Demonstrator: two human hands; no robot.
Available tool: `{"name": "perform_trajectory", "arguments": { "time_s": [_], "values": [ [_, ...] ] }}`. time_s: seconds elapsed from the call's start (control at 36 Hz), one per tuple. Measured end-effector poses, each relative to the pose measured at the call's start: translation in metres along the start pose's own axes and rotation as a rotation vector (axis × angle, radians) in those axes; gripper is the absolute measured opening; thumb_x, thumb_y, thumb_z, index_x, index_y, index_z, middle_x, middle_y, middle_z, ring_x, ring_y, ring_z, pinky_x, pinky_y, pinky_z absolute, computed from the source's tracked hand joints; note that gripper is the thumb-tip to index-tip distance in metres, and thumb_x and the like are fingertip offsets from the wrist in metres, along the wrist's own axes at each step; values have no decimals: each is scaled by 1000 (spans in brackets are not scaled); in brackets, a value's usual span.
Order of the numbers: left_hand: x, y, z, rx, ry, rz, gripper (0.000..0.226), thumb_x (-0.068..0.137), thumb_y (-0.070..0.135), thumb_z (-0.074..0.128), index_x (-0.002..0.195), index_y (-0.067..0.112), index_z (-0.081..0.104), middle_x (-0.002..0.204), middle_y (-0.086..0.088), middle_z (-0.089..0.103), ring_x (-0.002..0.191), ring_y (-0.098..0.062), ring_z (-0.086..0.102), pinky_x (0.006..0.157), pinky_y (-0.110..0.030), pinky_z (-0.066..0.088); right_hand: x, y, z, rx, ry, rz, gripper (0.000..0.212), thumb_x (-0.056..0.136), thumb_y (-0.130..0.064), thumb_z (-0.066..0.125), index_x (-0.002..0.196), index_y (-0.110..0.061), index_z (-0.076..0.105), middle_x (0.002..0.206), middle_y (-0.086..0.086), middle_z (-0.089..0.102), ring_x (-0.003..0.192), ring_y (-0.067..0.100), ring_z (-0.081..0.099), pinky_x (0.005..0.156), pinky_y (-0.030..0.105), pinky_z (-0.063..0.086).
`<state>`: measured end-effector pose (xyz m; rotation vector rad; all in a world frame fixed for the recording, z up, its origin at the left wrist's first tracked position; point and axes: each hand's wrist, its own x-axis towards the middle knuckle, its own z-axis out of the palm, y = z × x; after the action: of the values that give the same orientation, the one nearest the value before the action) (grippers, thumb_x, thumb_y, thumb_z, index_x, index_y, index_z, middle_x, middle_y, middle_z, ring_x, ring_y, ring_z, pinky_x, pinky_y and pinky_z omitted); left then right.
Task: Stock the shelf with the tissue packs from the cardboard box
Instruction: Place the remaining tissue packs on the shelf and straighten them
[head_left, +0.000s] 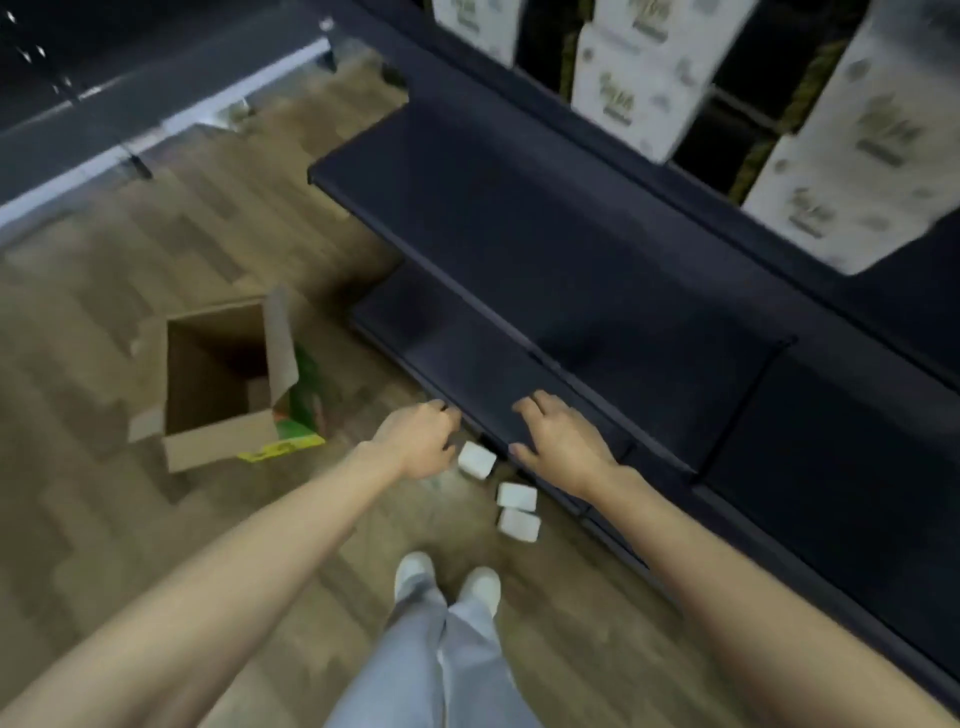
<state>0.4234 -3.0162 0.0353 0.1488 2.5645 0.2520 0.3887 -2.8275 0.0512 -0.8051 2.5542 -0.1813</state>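
While both our arms reach down toward the wooden floor (156, 519), three small white tissue packs lie there between our hands and our white shoes (447, 577). The nearest small white pack (477, 460) lies just beside our left hand (415, 441), on its thumb side and slightly below it in the view; whether they touch we cannot tell, because the picture is blurred. The second white pack (516, 495) and the third white pack (518, 524) lie one against the other, nearer to our feet, under the inner side of our right hand (558, 441). The long axes of the packs seem to run roughly across our view, but the blur makes this uncertain.

The grip of our left hand is loose: fingers half curled downward, holding nothing. The grip of our right hand is wider, with fingers spread and relaxed, and it hangs over the front edge of the dark lower shelf board (519, 374), also holding nothing.

We judge the left hand is nearer to the first pack, and the right to the pair.

The open brown cardboard box (221, 379) stands on the floor to the left of our left hand, well apart, and we see no packs in it. The dark shelf (519, 218) beyond our hands is bare, while large white printed packages (639, 88) stand higher up.
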Motion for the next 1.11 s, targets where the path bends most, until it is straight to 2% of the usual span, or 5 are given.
{"name": "perform_trajectory", "arguments": {
  "time_s": [0.22, 0.36, 0.72, 1.03, 1.11],
  "values": [
    [28, -31, 142, -123, -180, -96, 45, 91, 24, 48, 133, 8, 41, 129, -16, 45, 116, -35, 49, 91, -40, 45, 14, 15, 175, 164, -251, 189, 55, 92, -29, 56, 140, -8, 38, 134, 11, 43, 123, 29, 44, 96, 36, 42],
    [69, -45, 225, -166, -218, -131, 40, 91, 19, 47, 129, 9, 43, 126, -13, 46, 114, -31, 49, 87, -35, 42, 35, 39, 285, 210, -270, 357, 38, 78, -25, 66, 102, 4, 64, 98, 21, 62, 85, 38, 64, 65, 30, 51],
    [152, -98, 420, -374, -225, -185, 41, 92, 21, 52, 130, 8, 44, 123, -13, 49, 111, -28, 53, 86, -33, 43, 119, 122, 503, 80, -331, 602, 62, 90, -19, 58, 143, -6, 29, 149, 15, 25, 135, 32, 30, 105, 39, 33],
    [174, -141, 461, -374, -250, -249, 31, 90, 20, 52, 120, 9, 51, 117, -9, 51, 107, -25, 53, 85, -32, 44, 144, 149, 577, -117, -164, 651, 44, 68, 5, 70, 109, 10, 55, 107, 36, 54, 95, 48, 55, 78, 50, 47],
    [169, -141, 447, -370, -255, -267, 34, 90, 20, 52, 122, 10, 51, 119, -10, 51, 111, -26, 53, 93, -38, 45, 144, 140, 554, -89, -219, 622, 46, 80, -7, 65, 123, 1, 51, 120, 28, 47, 109, 42, 46, 88, 49, 41]
  ]
}}
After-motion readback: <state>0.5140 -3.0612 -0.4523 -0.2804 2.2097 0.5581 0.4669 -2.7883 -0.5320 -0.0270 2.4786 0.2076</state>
